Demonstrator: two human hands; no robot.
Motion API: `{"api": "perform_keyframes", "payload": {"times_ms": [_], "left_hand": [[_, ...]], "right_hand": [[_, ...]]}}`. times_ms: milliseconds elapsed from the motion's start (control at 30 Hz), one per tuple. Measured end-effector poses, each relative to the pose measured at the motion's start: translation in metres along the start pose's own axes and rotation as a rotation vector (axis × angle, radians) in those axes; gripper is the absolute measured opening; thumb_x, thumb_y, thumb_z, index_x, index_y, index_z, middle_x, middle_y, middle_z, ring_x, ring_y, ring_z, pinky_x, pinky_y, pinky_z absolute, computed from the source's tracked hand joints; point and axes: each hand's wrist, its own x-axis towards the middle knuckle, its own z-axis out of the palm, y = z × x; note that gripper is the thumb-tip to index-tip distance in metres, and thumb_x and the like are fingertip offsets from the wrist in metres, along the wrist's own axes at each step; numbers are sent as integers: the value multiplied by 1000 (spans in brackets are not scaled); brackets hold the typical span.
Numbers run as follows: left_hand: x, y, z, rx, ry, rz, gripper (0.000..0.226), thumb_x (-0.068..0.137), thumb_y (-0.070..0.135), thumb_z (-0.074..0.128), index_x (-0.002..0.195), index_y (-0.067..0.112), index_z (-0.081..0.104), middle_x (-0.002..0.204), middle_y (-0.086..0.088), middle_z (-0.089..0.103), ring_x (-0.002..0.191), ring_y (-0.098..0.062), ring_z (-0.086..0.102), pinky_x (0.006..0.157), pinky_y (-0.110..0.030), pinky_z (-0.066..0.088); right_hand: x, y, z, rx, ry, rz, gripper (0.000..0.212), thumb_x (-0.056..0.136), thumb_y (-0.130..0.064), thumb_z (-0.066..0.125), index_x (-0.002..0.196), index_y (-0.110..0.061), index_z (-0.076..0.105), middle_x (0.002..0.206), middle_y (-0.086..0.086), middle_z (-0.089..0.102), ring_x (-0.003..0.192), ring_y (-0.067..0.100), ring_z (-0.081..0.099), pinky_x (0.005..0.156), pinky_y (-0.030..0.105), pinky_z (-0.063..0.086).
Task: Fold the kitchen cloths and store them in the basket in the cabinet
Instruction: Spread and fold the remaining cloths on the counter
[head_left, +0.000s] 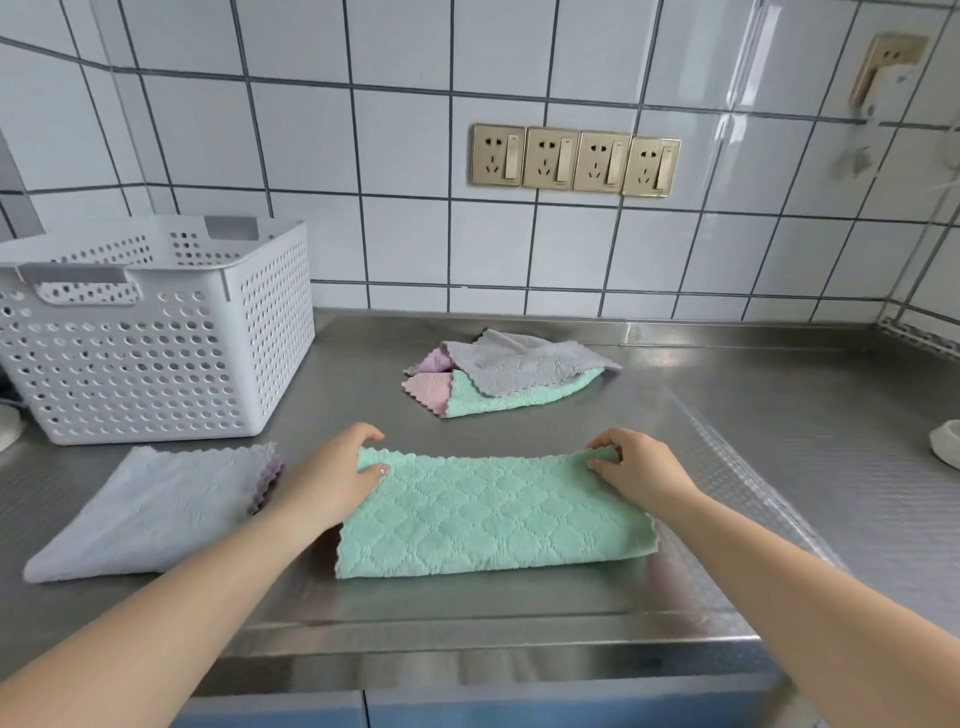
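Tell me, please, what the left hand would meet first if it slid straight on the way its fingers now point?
Probably the heap of unfolded cloths: the left hand, pinching the green cloth, points away and slightly right across bare countertop. Depth is uncertain, so it might pass the heap's left edge.

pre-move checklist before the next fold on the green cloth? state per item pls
1. Left hand pinches the far left corner of the green cloth: ok.
2. Right hand pinches the far right corner: ok.
3. Cloth already folded once, lying flat on the steel counter: ok.
4. Far edges aligned: cannot tell, the hands cover the corners.
5. Folded pile on the left is apart from the green cloth: ok.
6. White basket stands upright at the back left, top open; contents: cannot tell.
7. Unfolded cloths still wait behind: not ok for task done.
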Motion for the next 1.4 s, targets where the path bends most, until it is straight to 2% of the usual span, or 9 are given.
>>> {"api": "perform_keyframes", "payload": {"times_ms": [167,267,367,500,700,867,1067,1233,1400], "left_hand": [[1,2,2,79,-13,19,36,90,32,58,124,26,48,130,6,55,97,-18,60,83,-33,47],[-5,8,-3,175,-5,45,39,89,36,58,125,26,49,128,4,54,103,-18,59,88,-36,47],[-15,25,-4,293,101,147,43,91,36,54,132,24,49,136,4,48,121,-21,49,98,-33,39],[-32,68,18,223,-34,268,44,98,23,40,141,16,40,152,0,33,142,-17,25,114,-33,18],[-49,81,50,286,-241,188,50,101,27,26,149,13,19,159,-1,12,146,-17,7,119,-37,7],[-54,63,47,343,-263,177,59,99,47,23,151,22,11,160,3,0,146,-15,-1,118,-35,0],[-53,46,42,355,-236,142,71,91,64,20,151,27,8,159,4,-2,146,-15,-3,117,-35,-2],[-63,56,35,233,-173,227,60,95,53,35,147,27,26,157,5,17,145,-14,11,118,-32,7],[-99,82,23,62,-128,574,32,91,36,51,121,29,62,120,14,60,113,-10,51,97,-22,36]], "right_hand": [[2,-1,3,-11,-19,32,21,86,-29,61,108,-27,61,101,-3,63,83,13,53,63,25,40],[-2,-7,-2,-128,-10,13,38,88,-33,59,124,-23,53,120,3,57,104,21,55,80,30,45],[-10,-27,-2,-278,68,-140,42,92,-35,53,132,-22,49,136,3,47,123,25,45,99,36,38],[-31,-74,30,-321,-83,-311,42,96,-36,42,136,-23,46,147,-1,38,136,20,32,112,43,22],[-60,-81,71,-352,-185,-350,45,99,-34,27,144,-26,31,156,-1,22,145,17,13,115,48,10],[-63,-54,58,-409,-174,-316,57,96,-56,22,147,-33,21,158,-2,15,145,16,9,116,46,8],[-63,-28,39,-424,-198,-258,60,95,-59,20,149,-33,16,159,-1,10,146,17,5,118,40,7],[-61,-33,32,-406,-197,-233,55,96,-53,30,144,-28,30,155,0,22,142,20,21,116,39,17],[-50,-62,28,-214,-127,-469,35,97,-28,42,129,-24,55,141,-4,45,124,19,48,104,32,33]]}}
